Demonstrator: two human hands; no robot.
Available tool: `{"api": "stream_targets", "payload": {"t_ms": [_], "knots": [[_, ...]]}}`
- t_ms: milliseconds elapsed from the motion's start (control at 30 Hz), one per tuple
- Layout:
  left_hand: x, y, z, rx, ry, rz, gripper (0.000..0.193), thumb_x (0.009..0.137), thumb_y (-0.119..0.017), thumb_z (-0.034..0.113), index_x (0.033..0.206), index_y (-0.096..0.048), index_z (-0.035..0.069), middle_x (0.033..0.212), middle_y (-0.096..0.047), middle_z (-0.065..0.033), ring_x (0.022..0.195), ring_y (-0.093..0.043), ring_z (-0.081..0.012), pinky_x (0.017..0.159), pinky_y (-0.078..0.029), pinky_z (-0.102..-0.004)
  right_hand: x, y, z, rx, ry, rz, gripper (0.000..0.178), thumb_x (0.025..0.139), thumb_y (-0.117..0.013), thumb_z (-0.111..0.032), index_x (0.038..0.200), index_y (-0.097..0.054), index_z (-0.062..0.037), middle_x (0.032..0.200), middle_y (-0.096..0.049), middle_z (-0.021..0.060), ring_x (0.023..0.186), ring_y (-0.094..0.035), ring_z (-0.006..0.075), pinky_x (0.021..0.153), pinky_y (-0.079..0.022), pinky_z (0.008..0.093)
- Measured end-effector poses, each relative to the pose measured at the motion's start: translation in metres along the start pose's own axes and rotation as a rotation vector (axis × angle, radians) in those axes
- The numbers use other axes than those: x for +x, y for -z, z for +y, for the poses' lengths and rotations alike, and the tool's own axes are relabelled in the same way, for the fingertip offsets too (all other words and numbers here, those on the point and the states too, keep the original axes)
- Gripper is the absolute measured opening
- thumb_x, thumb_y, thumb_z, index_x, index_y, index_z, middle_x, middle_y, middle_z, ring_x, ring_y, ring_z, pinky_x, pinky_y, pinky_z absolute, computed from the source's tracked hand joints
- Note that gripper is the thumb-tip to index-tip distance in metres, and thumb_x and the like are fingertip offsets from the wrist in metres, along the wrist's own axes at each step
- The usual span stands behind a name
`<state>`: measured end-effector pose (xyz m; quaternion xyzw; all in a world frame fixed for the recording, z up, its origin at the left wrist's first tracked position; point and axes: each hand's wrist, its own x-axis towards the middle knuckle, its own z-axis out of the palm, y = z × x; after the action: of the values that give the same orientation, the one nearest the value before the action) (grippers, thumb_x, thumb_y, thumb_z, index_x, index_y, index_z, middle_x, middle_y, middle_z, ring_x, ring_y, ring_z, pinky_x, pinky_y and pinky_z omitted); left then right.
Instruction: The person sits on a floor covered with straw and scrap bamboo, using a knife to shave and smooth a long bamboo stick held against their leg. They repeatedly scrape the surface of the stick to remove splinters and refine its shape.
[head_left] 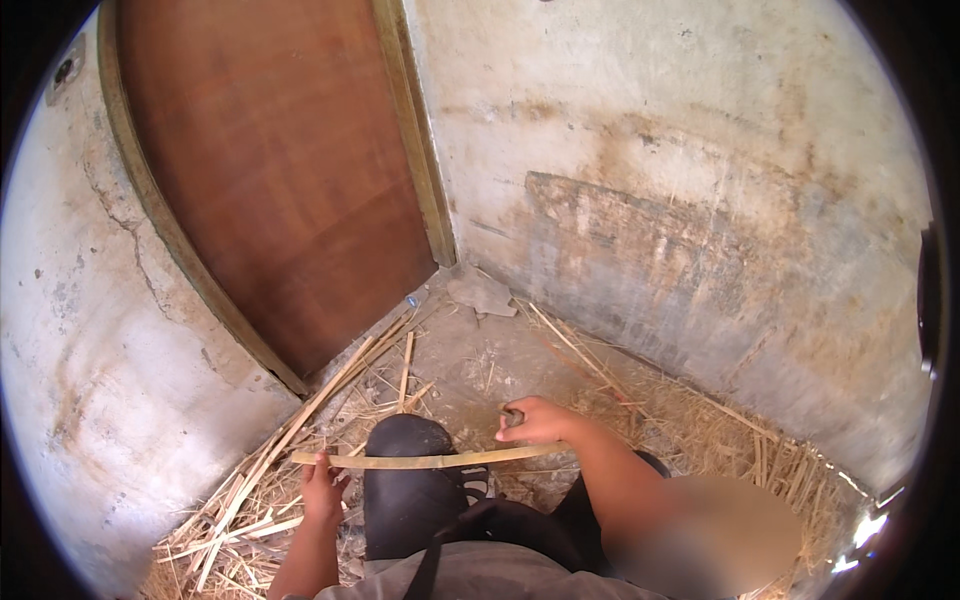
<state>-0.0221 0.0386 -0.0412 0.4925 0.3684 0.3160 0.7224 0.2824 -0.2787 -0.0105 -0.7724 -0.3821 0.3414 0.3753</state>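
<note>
A long, narrow, pale yellow bamboo strip (430, 461) spans my lap from side to side, passing over my dark-clad left knee. My left hand (322, 488) pinches it close to its left end. The strip's other end reaches my right forearm, which partly hides it. My right hand (538, 420) is closed, farther forward, around a short dark object (513, 416); only its rounded end shows, so its kind is unclear. That hand is apart from the strip.
Split strips (270, 450) lie piled along the left wall, with straw-like shavings (720, 435) at the right. A brown door (280, 170) in a wooden frame stands ahead, beside a stained wall (680, 200). A flat stone-like piece (482, 295) lies in the corner. A blurred patch covers the lower right.
</note>
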Motion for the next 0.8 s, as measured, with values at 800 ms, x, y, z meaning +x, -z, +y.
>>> {"api": "stream_targets", "payload": {"t_ms": [800], "knots": [[-0.023,-0.019,0.050,1.513,-0.969,-0.567,0.022,0.081,-0.073,0.013,0.102,-0.066,0.010,0.087,-0.065,-0.0084,0.083,-0.065,-0.0337,0.078,-0.050,-0.0468,-0.038,0.033,-0.022,-0.452,0.085,0.587,0.034,0.084,-0.079,-0.038,0.101,-0.072,-0.0093,0.084,-0.070,0.0143,0.077,-0.070,0.0349,0.071,-0.054,0.0459]]}}
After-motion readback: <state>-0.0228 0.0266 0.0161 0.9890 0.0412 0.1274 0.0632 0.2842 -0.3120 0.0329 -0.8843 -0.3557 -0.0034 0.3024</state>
